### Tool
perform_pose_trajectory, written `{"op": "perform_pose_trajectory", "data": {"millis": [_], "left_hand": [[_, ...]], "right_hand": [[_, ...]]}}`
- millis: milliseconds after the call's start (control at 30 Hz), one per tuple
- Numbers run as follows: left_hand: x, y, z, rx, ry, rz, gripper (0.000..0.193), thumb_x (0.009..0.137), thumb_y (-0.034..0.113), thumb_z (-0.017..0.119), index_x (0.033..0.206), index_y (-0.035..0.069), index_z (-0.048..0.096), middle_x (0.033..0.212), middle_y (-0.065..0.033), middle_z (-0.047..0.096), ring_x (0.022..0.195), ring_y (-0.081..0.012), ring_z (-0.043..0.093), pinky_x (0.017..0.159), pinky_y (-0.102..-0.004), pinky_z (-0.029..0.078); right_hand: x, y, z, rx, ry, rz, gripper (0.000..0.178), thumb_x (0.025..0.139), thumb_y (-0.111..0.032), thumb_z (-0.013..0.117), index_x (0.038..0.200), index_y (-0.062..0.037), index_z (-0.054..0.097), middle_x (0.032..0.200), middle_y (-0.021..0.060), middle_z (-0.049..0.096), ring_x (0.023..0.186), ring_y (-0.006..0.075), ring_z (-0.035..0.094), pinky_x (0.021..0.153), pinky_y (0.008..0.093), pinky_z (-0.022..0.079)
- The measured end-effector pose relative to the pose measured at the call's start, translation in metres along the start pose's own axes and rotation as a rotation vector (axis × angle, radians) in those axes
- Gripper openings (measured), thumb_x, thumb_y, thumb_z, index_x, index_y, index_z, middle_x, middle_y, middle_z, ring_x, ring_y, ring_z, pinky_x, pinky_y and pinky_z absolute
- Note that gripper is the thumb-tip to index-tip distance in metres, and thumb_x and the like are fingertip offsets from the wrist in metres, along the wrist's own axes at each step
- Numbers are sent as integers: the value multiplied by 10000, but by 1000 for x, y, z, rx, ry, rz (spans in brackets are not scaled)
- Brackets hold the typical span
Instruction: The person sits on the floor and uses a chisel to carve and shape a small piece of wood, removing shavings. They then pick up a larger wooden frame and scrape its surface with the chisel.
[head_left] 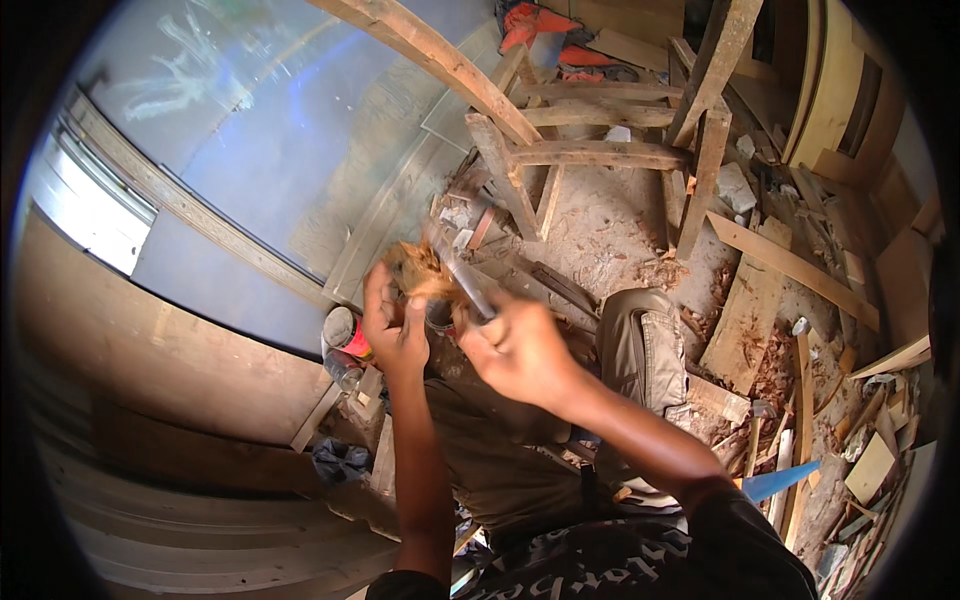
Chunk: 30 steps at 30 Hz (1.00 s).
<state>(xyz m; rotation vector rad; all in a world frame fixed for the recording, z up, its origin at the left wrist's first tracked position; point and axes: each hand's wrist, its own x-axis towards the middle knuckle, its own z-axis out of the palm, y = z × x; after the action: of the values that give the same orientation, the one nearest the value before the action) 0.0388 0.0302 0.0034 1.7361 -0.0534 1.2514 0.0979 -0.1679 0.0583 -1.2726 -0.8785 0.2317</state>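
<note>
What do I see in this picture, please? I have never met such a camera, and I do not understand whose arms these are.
There is no machine here: the arms belong to the person wearing the camera. It sits on the head and looks down, so the forearms enter from below. Its very wide lens bends straight edges and leaves the dark corners.

The left hand holds a yellow-brown piece; blur hides exactly what it is. The right hand grips a grey tool, also blurred.

Beyond them, a wooden frame stands on the dusty floor. To the right lie loose planks and scraps; near the left hand is a red can.
</note>
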Motion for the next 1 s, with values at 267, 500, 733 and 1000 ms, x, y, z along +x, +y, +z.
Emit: {"op": "perform_pose_trajectory", "data": {"millis": [267,500,733,1000], "left_hand": [[-31,17,-20,7,-56,-82,609,901,84,684,1395,-124,397,1360,-193,500,1240,-259,527,1035,-367,445],[-8,9,-8,39,-26,-77,599,894,65,697,1398,-98,418,1358,-195,501,1232,-245,531,953,-317,487],[12,-1,-5,68,37,-99,568,887,49,702,1379,-88,451,1354,-167,506,1229,-236,531,936,-308,507],[-10,17,-15,-78,-97,-58,634,870,51,721,1402,-86,404,1392,-163,462,1281,-261,494,1039,-386,475]], "right_hand": [[-25,59,7,111,-323,408,309,907,-233,659,736,19,610,584,187,593,511,248,598,527,406,446],[4,-1,-10,-99,-106,108,170,942,-158,671,897,1,633,673,-14,594,640,48,518,553,255,439],[23,-24,-8,-40,98,-59,153,884,-112,662,816,22,632,628,59,581,601,101,544,560,296,452],[-18,85,2,19,-291,270,256,886,-160,656,704,9,593,553,61,568,499,122,532,490,342,416]]}}
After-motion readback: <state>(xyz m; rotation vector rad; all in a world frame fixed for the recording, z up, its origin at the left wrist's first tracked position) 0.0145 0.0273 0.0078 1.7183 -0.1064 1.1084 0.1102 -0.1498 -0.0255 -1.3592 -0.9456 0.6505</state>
